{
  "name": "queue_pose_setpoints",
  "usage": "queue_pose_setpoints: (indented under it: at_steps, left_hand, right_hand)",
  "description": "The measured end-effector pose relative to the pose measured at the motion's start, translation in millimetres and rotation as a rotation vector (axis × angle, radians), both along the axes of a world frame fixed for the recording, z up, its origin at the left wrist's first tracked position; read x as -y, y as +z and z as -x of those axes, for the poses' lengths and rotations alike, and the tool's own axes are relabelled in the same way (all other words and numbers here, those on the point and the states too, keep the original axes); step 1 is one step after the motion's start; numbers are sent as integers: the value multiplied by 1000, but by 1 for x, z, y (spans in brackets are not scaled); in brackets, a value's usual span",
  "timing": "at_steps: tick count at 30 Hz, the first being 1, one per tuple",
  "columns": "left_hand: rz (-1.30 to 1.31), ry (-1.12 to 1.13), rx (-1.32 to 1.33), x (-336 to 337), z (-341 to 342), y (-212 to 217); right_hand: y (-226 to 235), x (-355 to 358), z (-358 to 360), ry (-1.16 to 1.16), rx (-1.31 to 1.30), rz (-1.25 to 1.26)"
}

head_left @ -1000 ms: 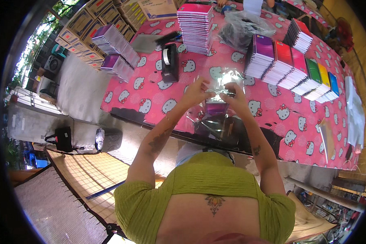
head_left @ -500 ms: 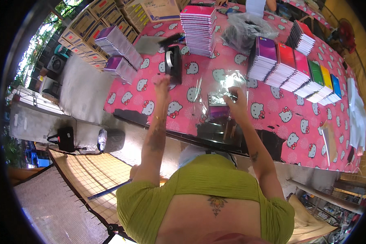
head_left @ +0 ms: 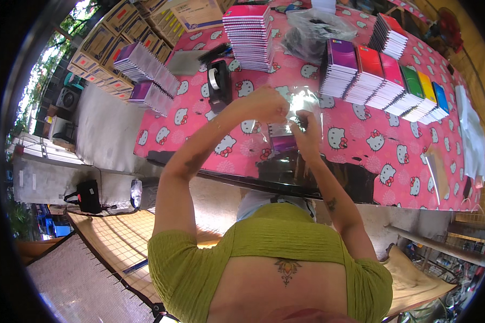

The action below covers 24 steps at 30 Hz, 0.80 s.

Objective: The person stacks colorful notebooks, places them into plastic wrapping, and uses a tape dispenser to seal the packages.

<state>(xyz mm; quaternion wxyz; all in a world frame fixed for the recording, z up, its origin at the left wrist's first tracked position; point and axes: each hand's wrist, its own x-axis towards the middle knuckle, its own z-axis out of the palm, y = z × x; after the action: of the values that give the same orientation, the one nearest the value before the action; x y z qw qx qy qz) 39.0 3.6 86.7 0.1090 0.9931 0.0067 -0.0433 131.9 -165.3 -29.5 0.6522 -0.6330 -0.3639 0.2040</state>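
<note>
both hands (head_left: 285, 116) hold clear bag (head_left: 302, 105); tape dispenser (head_left: 219, 83) beside.

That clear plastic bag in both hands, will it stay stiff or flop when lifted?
The clear plastic bag looks thin, crinkled and shiny, so probably floppy and slippery. Both the left hand and right hand pinch it, suggesting one grip wouldn't steady it.

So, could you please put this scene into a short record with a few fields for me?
Setting: table with pink cartoon-cat cloth
Left hand: pinching the top of a clear plastic sleeve
Right hand: gripping the same sleeve lower down
Below the hands: purple notebook on the cloth
Nearby: black tape dispenser; tall stack of notebooks; row of coloured notebook stacks; cardboard boxes
</note>
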Motion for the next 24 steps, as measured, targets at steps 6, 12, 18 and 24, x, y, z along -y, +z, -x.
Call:
queue_pose_setpoints:
  at_steps: [6, 12, 18, 24]
  left_hand:
    - [403, 114, -420, -64, -26, -57]
    - [1326, 428, -111, -39, 11, -132]
    - [-396, 335, 488, 76, 22, -49]
    - [24, 469, 73, 76, 17, -46]
  right_hand:
    - [13, 3, 4, 33, 6, -3]
    - [-6, -4, 8, 11, -142, -103]
    - [-39, 9, 3, -184, -592, -296]
    - [-75, 54, 46, 561, -1242, 86]
